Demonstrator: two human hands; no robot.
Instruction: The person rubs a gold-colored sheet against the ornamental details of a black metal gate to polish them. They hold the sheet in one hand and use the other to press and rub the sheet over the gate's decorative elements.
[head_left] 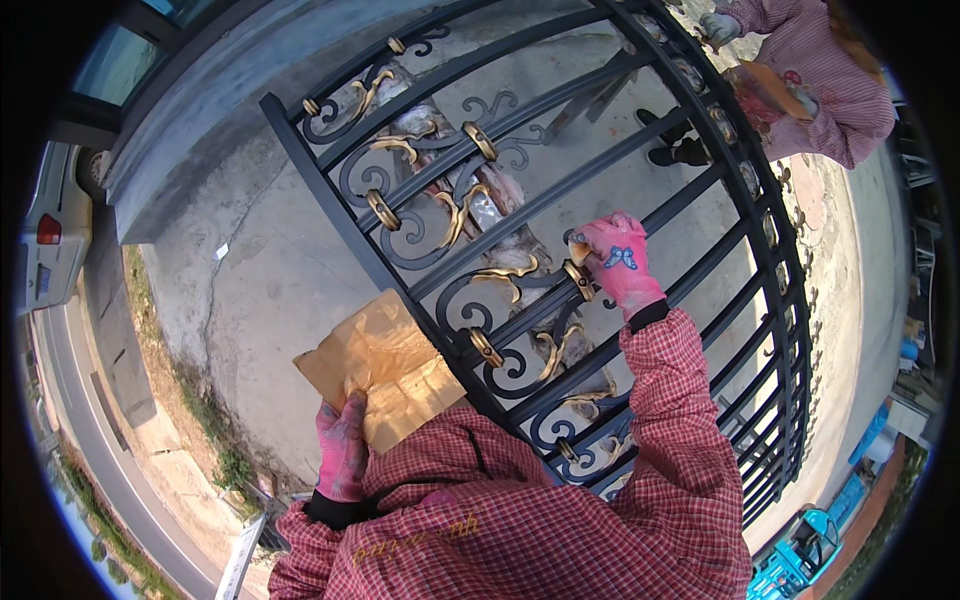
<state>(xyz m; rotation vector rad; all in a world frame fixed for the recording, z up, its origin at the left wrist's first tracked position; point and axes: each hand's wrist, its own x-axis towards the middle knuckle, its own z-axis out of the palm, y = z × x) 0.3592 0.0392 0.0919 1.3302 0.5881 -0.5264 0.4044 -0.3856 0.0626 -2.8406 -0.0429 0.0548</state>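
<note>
My left hand (343, 446), in a pink glove, grips the lower edge of a creased piece of cardboard (385, 350) smeared with gold paint. My right hand (617, 258), in a pink glove with a blue butterfly, is closed around a small tan piece (579, 249), perhaps sponge, mostly hidden by the fingers. It is at a gold collar (578, 281) on a bar of the black metal gate (505, 245). Scrolls between the bars carry gold leaf shapes (455, 218), and more collars (480, 141) are gold too.
Across the gate, a co-worker (835, 85) in a checked smock holds a brown board (765, 95). Paint-spattered sheeting (490, 205) lies on the concrete floor (265, 270) under the gate. A parked vehicle (50, 230) and road are at left; a turquoise machine (800, 555) stands at lower right.
</note>
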